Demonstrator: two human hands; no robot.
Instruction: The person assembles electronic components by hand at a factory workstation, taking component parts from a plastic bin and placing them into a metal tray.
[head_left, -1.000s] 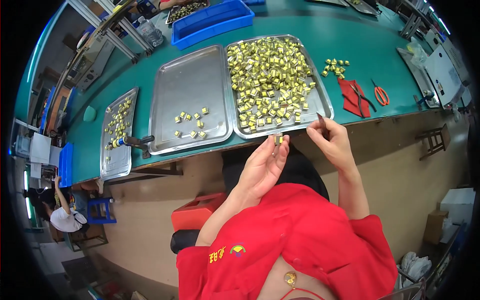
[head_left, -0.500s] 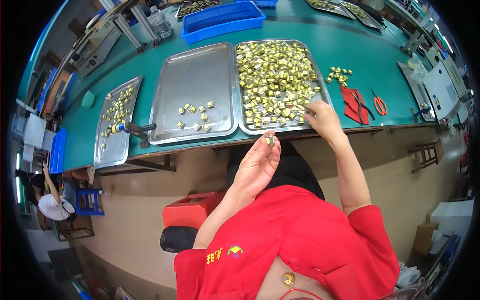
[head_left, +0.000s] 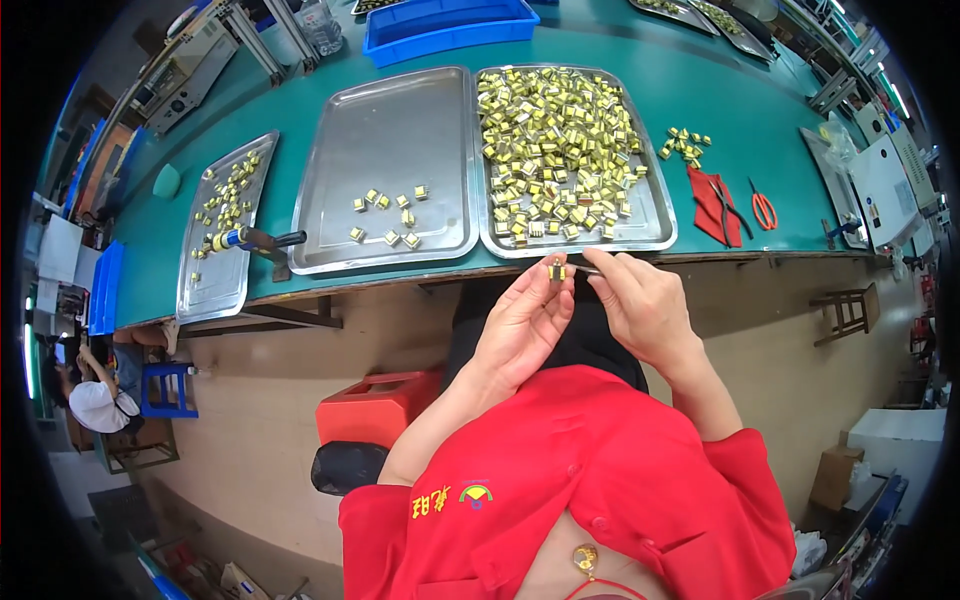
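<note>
Tray (head_left: 655,215) heaped with parts (head_left: 555,140) beyond right hand (head_left: 645,305); pliers (head_left: 724,203) on red cloth (head_left: 704,208).

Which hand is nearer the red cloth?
Right. The right hand is left of and below the red cloth in view; the left hand, holding a yellow part, is farther left.

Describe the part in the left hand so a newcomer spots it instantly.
On the green worktable, find the metal tray heaped with yellow components. On the person's side of that tray, the left hand pinches one small yellow-and-dark component. Unlike those in the tray, it is held up, with the thin tool in the right hand close by.
</note>
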